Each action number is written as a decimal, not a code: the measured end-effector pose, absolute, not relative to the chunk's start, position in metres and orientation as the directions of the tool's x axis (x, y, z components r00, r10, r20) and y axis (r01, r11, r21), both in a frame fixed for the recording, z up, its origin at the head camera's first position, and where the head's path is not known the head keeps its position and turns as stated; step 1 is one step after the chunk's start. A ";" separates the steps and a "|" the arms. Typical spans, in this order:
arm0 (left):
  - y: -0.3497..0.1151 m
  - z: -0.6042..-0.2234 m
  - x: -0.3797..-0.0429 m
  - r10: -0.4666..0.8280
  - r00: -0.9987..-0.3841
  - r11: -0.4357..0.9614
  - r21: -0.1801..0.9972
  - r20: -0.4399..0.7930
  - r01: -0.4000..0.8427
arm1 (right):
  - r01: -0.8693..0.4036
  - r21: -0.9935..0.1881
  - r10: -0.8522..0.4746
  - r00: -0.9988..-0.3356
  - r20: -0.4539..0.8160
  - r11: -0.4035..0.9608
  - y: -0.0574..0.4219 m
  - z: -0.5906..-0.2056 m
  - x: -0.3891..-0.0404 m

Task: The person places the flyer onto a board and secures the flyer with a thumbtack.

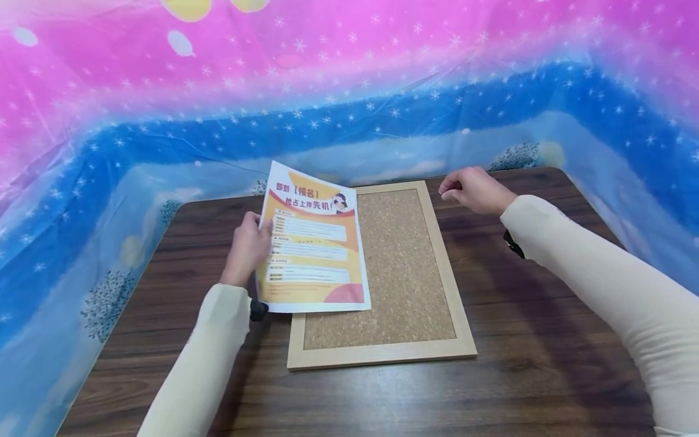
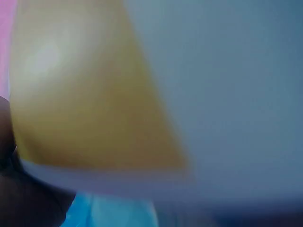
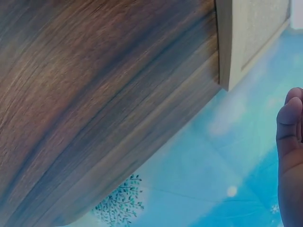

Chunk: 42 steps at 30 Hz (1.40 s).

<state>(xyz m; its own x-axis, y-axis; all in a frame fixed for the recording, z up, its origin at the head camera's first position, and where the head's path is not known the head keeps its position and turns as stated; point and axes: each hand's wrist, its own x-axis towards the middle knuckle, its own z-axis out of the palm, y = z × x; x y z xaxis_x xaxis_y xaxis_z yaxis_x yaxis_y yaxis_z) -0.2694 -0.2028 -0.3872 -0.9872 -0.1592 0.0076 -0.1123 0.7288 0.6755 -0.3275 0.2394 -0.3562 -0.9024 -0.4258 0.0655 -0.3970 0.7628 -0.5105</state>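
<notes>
My left hand grips the left edge of a printed paper poster with yellow, orange and white areas and Chinese text. Tilted, the sheet covers the left part of a cork board with a pale wood frame. Close up in the left wrist view, the poster is blurred and fills most of the picture. My right hand hovers off the board's upper right corner, its fingers loosely bent, and nothing shows in it. At the right edge of the right wrist view, only part of this hand appears.
The board lies on a dark wood-grain table with rounded far corners. Behind and around the table hangs a pink and blue cloth with snowflakes and trees. Both forearms wear cream sleeves, with a black band at each wrist.
</notes>
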 end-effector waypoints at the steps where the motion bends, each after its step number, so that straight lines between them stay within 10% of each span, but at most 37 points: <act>1: -0.200 -0.391 -0.270 -0.155 -0.988 0.733 0.669 -0.016 -0.125 | -0.392 -0.514 -0.423 -0.904 0.062 0.763 0.238 -0.356 -0.328; 14: -0.163 -0.408 -0.262 -0.045 -0.969 0.835 0.523 -0.244 -0.171 | -0.374 -0.524 -0.405 -0.912 0.060 0.766 0.227 -0.359 -0.338; 42: -0.135 -0.411 -0.260 0.291 -0.929 0.847 0.513 -0.229 0.139 | -0.291 -0.674 -0.423 -0.906 -0.036 0.679 0.128 -0.391 -0.374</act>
<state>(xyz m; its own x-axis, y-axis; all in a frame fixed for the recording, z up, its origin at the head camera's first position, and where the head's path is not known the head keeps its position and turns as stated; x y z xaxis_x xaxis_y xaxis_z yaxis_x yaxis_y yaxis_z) -0.2601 -0.1352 -0.4108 -0.9289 0.2908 -0.2294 0.1385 0.8472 0.5129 -0.3741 0.1277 -0.3906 -0.9055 -0.4228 -0.0356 -0.2908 0.6794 -0.6737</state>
